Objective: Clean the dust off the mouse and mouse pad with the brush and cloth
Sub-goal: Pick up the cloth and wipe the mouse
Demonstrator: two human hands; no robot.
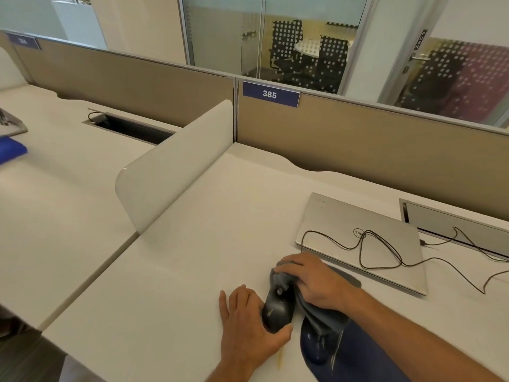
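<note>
A black wired mouse [276, 310] lies on the white desk at the left edge of a dark blue mouse pad [316, 346]. My left hand [248, 323] holds the mouse, thumb curled round its near end. My right hand [311, 282] grips a grey cloth [322, 318] and presses it against the front of the mouse; the cloth trails down over the pad. A pale brush handle [280, 361] peeks out below my left hand, mostly hidden.
A closed silver laptop [344, 224] lies behind the pad, with the mouse cable [385, 260] looped over it. A cable tray [454, 227] sits at the right. A white divider [176, 166] separates the neighbouring desk, where a blue cloth [12, 150] lies.
</note>
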